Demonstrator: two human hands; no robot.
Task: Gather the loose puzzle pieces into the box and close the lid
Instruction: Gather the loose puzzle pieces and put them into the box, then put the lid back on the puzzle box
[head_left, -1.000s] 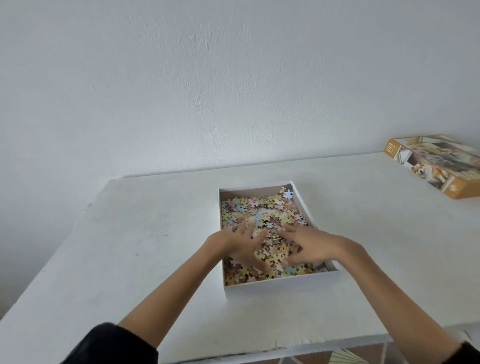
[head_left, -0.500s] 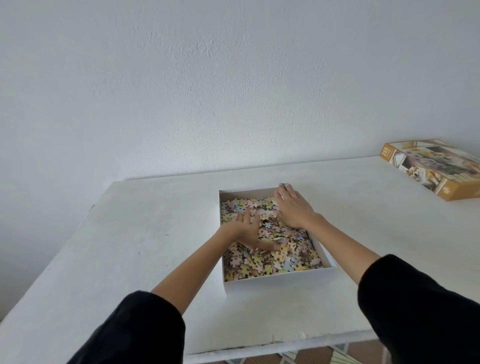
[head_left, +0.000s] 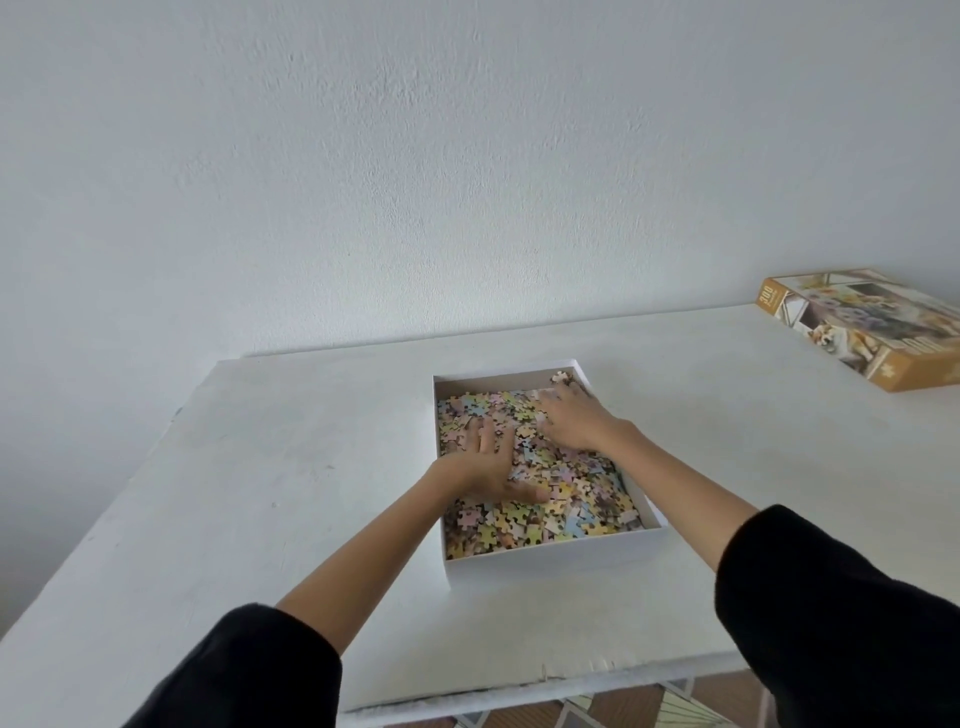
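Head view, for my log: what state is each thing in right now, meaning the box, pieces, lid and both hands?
box: open, no lid on it, filled with pieces.
puzzle pieces: loose, heaped inside the box.
lid: off, lying printed side up at the far right of the table, apart from the box.
left hand: flat on the pieces, fingers spread.
right hand: resting on the pieces near the far right corner.
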